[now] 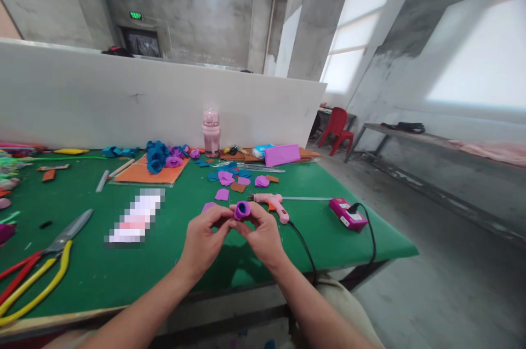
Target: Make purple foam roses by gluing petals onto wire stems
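Observation:
My left hand [207,236] and my right hand [261,235] meet above the front of the green table. Between their fingertips is a small purple paper flower [242,210], rolled into a tube with a dark blue centre. The fingers and thumb of my right hand close round it, while my left fingers pinch at its left side. A purple petal [209,206] shows just behind my left fingers; whether they touch it I cannot tell. Beyond my right hand lies a pink glue gun [273,201], its nozzle pointing left. Loose purple petals [222,194] are scattered behind the hands.
Yellow-and-red-handled shears [61,245] lie at left, near a pixelated sheet [137,217]. Blue and purple flowers [156,157] rest on orange paper [131,171]. Behind stand a pink bottle [211,132] and a white partition [164,99]. A magenta power box [347,214] sits near the right edge.

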`<state>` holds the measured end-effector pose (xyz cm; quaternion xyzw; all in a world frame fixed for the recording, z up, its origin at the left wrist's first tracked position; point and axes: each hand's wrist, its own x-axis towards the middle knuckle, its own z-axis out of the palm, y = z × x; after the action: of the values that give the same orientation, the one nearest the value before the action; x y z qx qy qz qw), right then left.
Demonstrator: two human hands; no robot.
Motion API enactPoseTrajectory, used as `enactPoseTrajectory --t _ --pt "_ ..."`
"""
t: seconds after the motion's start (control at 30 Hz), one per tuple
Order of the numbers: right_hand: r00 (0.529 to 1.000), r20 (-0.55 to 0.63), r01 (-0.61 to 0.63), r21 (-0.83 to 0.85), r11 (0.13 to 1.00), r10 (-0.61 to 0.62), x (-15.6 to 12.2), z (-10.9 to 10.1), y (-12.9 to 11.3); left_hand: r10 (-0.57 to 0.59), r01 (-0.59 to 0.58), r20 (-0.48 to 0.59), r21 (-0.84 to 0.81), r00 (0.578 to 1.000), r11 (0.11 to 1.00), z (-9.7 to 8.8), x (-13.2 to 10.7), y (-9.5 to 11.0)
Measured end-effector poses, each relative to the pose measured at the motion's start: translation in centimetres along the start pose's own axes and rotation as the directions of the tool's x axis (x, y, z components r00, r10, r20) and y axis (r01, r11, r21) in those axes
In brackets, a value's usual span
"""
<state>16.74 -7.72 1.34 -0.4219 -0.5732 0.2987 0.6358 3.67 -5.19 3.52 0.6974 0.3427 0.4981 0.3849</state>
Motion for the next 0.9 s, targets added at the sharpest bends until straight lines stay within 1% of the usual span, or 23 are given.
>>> enactPoseTrajectory --t 0.1,0.2,0.3,0.4,0.6,0.67,0.77,0.9 --pt "0.989 -0.019 0.143 -0.085 0.986 -0.145 -0.1 -0.2 -0.8 0.064 -0.064 0.007 0.025 0.998 0.998 0.1 -0.1 0.1" --pt "0.974 -0.005 0.223 -0.15 0.963 -0.226 -0.2 -0.5 -1.5 0.047 -0.048 0.03 0.036 0.998 0.998 0.0 0.0 -0.2" --pt "0.972 0.014 0.232 -0.196 0.953 -0.234 -0.3 -0.7 -1.7 0.036 -0.039 0.063 0.038 0.997 0.999 -0.1 0.2 -0.7" --pt "0.974 0.027 0.226 -0.22 0.949 -0.225 -0.3 -0.8 -1.6 0.061 -0.065 0.087 0.048 0.994 0.997 -0.2 0.3 -1.0" --pt "0.978 0.07 0.208 -0.208 0.956 -0.198 -0.2 -1.1 -1.4 0.052 -0.058 0.112 0.053 0.992 0.997 -0.2 0.4 -1.8" --pt "0.976 0.082 0.212 -0.19 0.958 -0.2 -0.1 -1.1 -1.5 0.079 -0.085 0.099 0.064 0.992 0.994 -0.3 0.5 -1.9" --pt "0.972 0.085 0.232 -0.19 0.954 -0.219 -0.1 -1.0 -1.8 0.151 -0.161 0.09 0.116 0.984 0.98 -0.5 0.6 -2.0" --pt "0.966 0.048 0.258 -0.225 0.94 -0.254 0.0 -1.1 -2.1 0.22 -0.245 0.132 0.223 0.967 0.944 -0.6 0.5 -2.2"
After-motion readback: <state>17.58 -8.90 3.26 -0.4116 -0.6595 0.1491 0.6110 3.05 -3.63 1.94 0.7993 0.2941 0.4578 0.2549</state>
